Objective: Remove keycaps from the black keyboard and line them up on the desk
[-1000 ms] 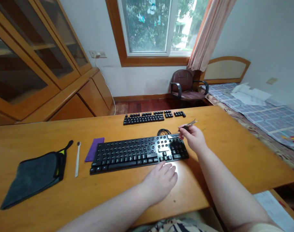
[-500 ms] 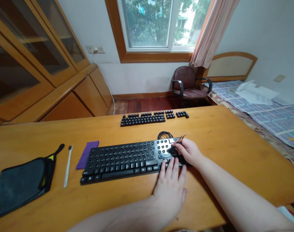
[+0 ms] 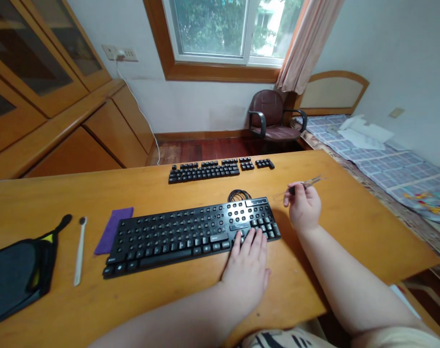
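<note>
A black keyboard (image 3: 185,255) lies across the desk, with most of its upper rows stripped of keycaps and keys still seated along the lower rows and in part of the number pad. My left hand (image 3: 246,268) rests flat with fingers stretched over the keyboard's lower right, covering some keys there. Off the keyboard's right end, my right hand (image 3: 305,208) is raised above the desk. It pinches a wire keycap puller (image 3: 313,181) by its dark handle, thin wires sticking out on both sides. Whether a keycap is caught in the wires cannot be made out.
Removed keycaps (image 3: 205,173) stand in rows along the desk's far edge. A coiled cable (image 3: 239,195) sits behind the keyboard. To the left are a purple cloth (image 3: 113,229), a toothbrush (image 3: 79,253) and a dark pouch (image 3: 17,280). An armchair (image 3: 268,113) stands beyond the desk.
My right hand has lifted the keycap puller off the number pad and moved right, uncovering keys there. My left hand stays on the keyboard. The view has shifted slightly.
</note>
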The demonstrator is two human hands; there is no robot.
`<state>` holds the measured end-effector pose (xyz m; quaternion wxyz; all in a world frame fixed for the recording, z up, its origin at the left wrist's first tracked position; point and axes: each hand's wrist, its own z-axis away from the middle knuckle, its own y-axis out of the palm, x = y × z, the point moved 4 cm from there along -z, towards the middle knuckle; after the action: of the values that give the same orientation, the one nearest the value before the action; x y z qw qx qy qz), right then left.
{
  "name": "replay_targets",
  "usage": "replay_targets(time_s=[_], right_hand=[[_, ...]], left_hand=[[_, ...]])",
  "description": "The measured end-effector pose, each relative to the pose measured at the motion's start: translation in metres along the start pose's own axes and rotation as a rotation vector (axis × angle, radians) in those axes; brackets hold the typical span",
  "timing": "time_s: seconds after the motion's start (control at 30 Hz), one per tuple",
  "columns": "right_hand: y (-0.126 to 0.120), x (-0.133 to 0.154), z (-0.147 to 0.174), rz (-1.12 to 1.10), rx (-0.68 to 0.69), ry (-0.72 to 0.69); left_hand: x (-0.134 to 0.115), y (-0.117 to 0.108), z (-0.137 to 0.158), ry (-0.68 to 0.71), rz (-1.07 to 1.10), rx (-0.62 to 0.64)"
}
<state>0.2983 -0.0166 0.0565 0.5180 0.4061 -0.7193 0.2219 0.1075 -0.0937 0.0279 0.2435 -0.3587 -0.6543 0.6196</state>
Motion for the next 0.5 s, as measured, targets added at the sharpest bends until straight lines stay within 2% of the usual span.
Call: replay_targets(time_s=[0.07,0.2,0.27,0.33,0.43,0.5], right_hand=[[0.009,-0.003,0.007,0.082,0.148,0.029],[0.029,-0.005,0.028,0.372,0.562,-0.007],[0.032,-0.002,0.033,0.445,0.637,-0.045],[0.028,0.000,0.029,0.435,0.538,-0.052],[0.015,0.001,0.017,0.285,0.261,-0.020],[0.008,-0.001,0.012,0.204,0.176,-0.014]], left_hand=[[0.000,0.001,0.000,0.002,0.002,0.002],[0.000,0.002,-0.001,0.012,0.009,0.007],[0.000,0.001,-0.001,0.019,0.006,0.010],[0.001,0.001,-0.001,0.022,-0.001,0.013],[0.000,0.001,-0.001,0.023,-0.005,0.016],[0.000,0.001,0.000,0.027,-0.009,0.016]])
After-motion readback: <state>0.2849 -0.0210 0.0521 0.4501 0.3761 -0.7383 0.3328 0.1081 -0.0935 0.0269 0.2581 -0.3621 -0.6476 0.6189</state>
